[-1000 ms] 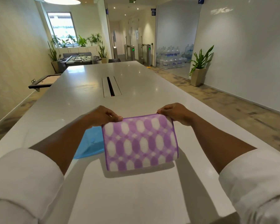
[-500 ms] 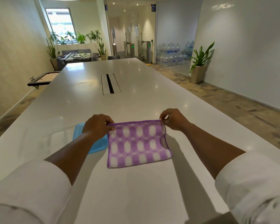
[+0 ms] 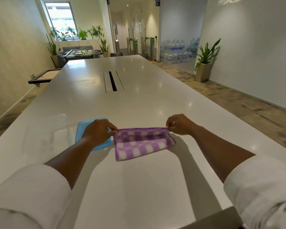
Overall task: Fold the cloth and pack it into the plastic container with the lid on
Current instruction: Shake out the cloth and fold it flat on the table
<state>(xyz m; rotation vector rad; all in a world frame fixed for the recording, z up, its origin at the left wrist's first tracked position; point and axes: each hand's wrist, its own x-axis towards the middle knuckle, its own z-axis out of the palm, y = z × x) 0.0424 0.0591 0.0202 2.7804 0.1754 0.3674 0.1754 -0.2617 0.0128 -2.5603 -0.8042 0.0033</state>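
Observation:
A purple cloth with white ovals (image 3: 139, 145) lies on the white table (image 3: 139, 187), its far edge lifted and doubling toward me. My left hand (image 3: 98, 133) pinches the cloth's far left corner. The far right corner is pinched by my right hand (image 3: 178, 123). A blue lid (image 3: 82, 129) lies flat to the left of the cloth, partly under my left hand. A clear plastic container (image 3: 45, 134) stands left of the lid, faint against the table.
A cable slot (image 3: 113, 81) runs along the table's middle, farther away. The table's right edge drops to patterned floor. A potted plant (image 3: 205, 63) stands by the right wall. A foosball table (image 3: 80, 53) is beyond the table's far end.
Both hands lowered the hanging cloth onto the table. They now lift its far edge and bring it over toward me, folding it. My view tilted down a little.

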